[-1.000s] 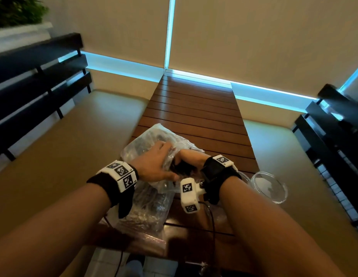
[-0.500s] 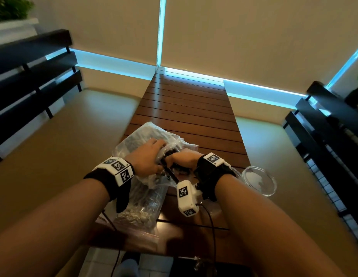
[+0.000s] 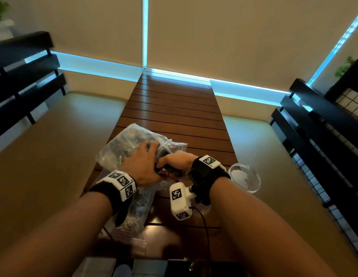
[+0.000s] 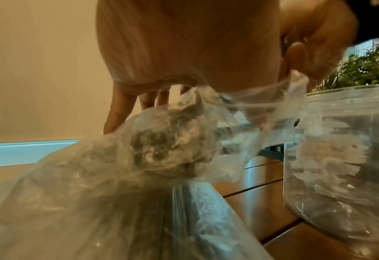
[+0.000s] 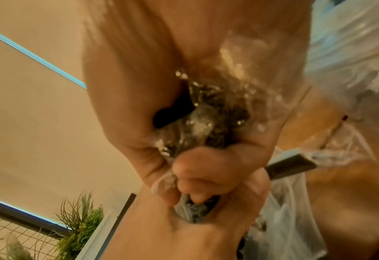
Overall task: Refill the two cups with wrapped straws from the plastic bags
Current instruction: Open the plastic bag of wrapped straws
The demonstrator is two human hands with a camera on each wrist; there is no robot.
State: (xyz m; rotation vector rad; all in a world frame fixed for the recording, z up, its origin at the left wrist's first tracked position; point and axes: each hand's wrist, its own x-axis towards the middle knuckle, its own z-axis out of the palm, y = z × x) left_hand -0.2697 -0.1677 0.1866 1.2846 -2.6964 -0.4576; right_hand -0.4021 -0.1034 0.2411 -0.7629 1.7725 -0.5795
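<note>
clear plastic bag [image 3: 118, 148] on slatted wooden table [image 3: 174, 108], cup [image 3: 245, 177] alongside

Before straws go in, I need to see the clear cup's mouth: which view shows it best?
Head view: it looks down into the clear cup, upright on the wooden table. Left wrist shows only its side wall, cropped. Right wrist misses it.

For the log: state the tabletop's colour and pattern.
Dark reddish-brown wooden slats; the tabletop shows best in the head view.
</note>
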